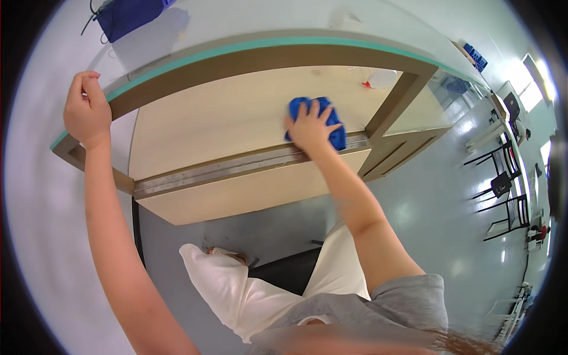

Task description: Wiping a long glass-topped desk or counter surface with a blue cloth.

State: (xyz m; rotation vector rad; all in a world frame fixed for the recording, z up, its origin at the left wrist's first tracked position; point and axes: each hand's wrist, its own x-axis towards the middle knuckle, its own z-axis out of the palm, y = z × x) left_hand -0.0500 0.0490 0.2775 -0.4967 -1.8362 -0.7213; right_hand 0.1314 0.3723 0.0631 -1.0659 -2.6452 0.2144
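Note:
My right hand [310, 126] lies with its fingers spread on a crumpled blue cloth [336, 137], pressing it against the cream inner panel [213, 118] of a display cabinet. Its palm and fingers look slightly blurred. Below that hand, a metal track [225, 168] runs along the cabinet's front edge. At the far left, my left hand [87, 112] is closed in a loose fist by the corner of the glass top [254, 42] and brown frame [266, 57]. Nothing shows between its curled fingers.
A dark blue pouch with cords [127, 19] rests on a pale surface beyond the glass. A white and red object [380, 79] lies inside the cabinet at the right. Black chairs [502, 184] stand along the right side, across the grey floor [414, 195].

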